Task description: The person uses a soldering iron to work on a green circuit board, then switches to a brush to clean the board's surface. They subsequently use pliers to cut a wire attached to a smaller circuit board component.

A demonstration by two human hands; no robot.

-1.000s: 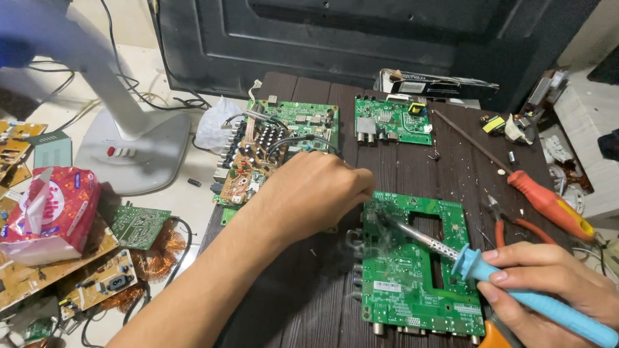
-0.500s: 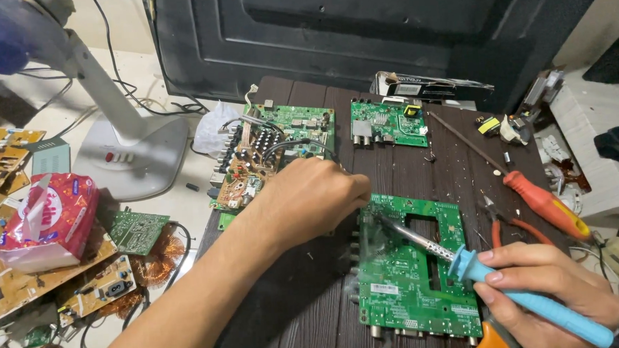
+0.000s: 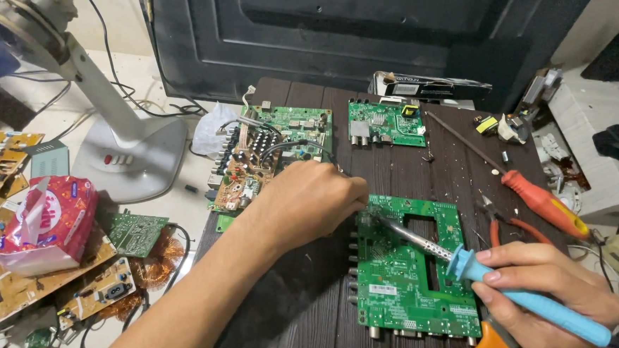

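Left hand point(image 3: 311, 206): curled, knuckles up, resting at the top left corner of the green board point(image 3: 410, 267); fingertips are pinched together at the board's edge, but what they hold, if anything, is hidden.
Right hand point(image 3: 548, 288): closed around the blue handle of the iron point(image 3: 470, 268), held like a pen, lower right.
Iron: slants up and left from the right hand; its metal tip sits on the green board's upper left corner, just beside the left fingertips.
Green board: lies flat on the dark wooden surface point(image 3: 310, 315), between the two hands, with a rectangular cut-out near its middle.
Other boards: a large board point(image 3: 273, 151) with black wires, and a small board point(image 3: 386, 123), both farther back on the surface.
Screwdriver point(image 3: 514, 181): red and yellow handle, long shaft, lying right of the green board.
Pliers point(image 3: 499, 220): orange grips, beside the screwdriver.
Behind: a black panel point(image 3: 358, 23) stands upright.
Left: a fan base point(image 3: 128, 152), pink tissue pack point(image 3: 51, 226), loose brown boards point(image 3: 19, 288).
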